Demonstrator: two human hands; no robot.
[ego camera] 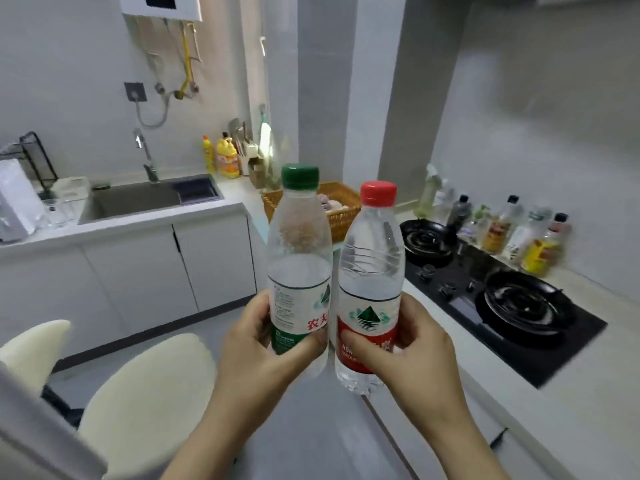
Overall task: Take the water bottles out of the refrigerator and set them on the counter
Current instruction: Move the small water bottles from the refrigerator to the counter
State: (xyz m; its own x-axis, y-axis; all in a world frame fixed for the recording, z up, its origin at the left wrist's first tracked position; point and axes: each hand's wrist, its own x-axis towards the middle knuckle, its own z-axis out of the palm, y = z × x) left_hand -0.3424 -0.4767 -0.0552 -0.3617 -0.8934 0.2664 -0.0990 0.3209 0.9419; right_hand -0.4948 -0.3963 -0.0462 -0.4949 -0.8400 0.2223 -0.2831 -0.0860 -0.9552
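Kitchen counter (568,375) ahead: my left hand (256,344) clasps the green-capped bottle (299,268), my right hand (408,344) the red-capped bottle (370,285), both low on their labels, probably slick, squeezable and heavy.

Left hand (258,344) holds the green-capped bottle (299,258) upright. Right hand (412,348) holds the red-capped bottle (370,271) just beside it, above the floor.

two water bottles, green-capped bottle (299,258) in left hand (256,344), red-capped bottle (370,282) in right hand (412,351), two black pans (523,303) right of the hands, two yellow detergent bottles (227,157) up beyond them
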